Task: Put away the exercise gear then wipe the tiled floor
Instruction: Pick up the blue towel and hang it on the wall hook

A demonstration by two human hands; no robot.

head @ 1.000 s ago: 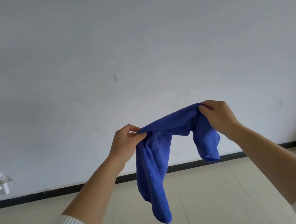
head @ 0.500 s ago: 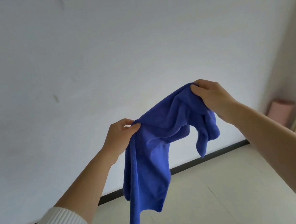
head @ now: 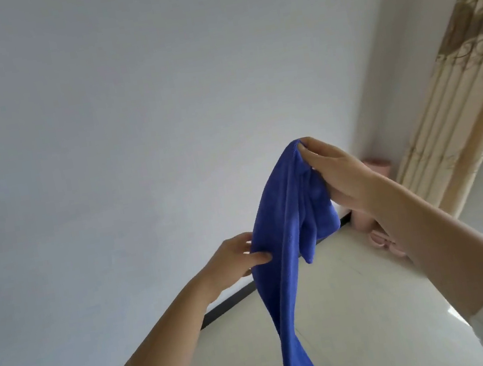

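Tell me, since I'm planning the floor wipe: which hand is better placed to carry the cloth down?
The right hand. It pinches the top of the blue cloth, which hangs from it; the left hand only touches its side, lower down.

At the centre right of the frame the right hand (head: 338, 175) pinches the top edge of a blue cloth (head: 288, 248), which hangs in a long fold down to the bottom edge. The left hand (head: 231, 263), lower and left of centre, touches the cloth's side with loosely spread fingers (head: 258, 257). Behind, a pale tiled floor (head: 364, 305) meets a white wall (head: 129, 121), with a pink rolled mat (head: 380, 165) and beige curtain (head: 455, 85) at right.
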